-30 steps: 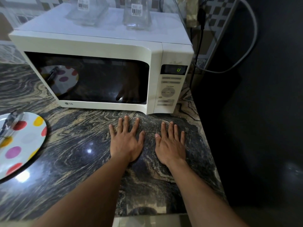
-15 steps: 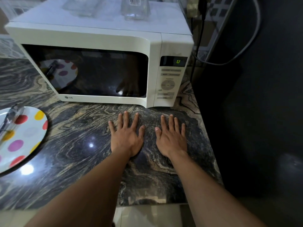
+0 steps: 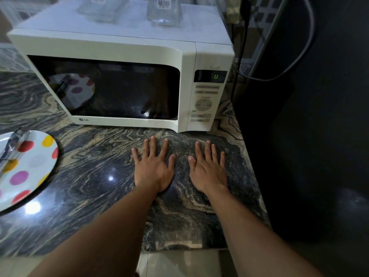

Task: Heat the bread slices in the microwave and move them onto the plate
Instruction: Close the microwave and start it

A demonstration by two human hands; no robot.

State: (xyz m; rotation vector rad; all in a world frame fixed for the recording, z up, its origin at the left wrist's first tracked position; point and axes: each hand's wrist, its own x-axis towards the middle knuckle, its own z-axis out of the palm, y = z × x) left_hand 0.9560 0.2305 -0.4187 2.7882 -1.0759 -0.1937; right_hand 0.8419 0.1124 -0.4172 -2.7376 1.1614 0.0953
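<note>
A white microwave [image 3: 185, 62] stands on the dark marbled counter [image 3: 89, 176] with its door shut and a green digit lit on its display [image 3: 215, 76]. Its dark window mirrors the plate and my hands; I cannot see bread inside. A white plate with coloured dots [image 3: 38, 162] lies at the left edge, with metal tongs [image 3: 12, 144] resting on it. My left hand [image 3: 153, 168] and my right hand [image 3: 207, 170] lie flat side by side on the counter in front of the microwave, fingers spread, holding nothing.
Two clear glass containers [image 3: 163, 11] with barcode labels stand on top of the microwave. A black cord [image 3: 241, 47] and a grey cable [image 3: 299, 52] hang behind its right side. The counter ends at the right beside a dark surface [image 3: 309, 156].
Both hands stay flat in the same place on the counter. Only the camera has shifted slightly, nodding down and back up.
</note>
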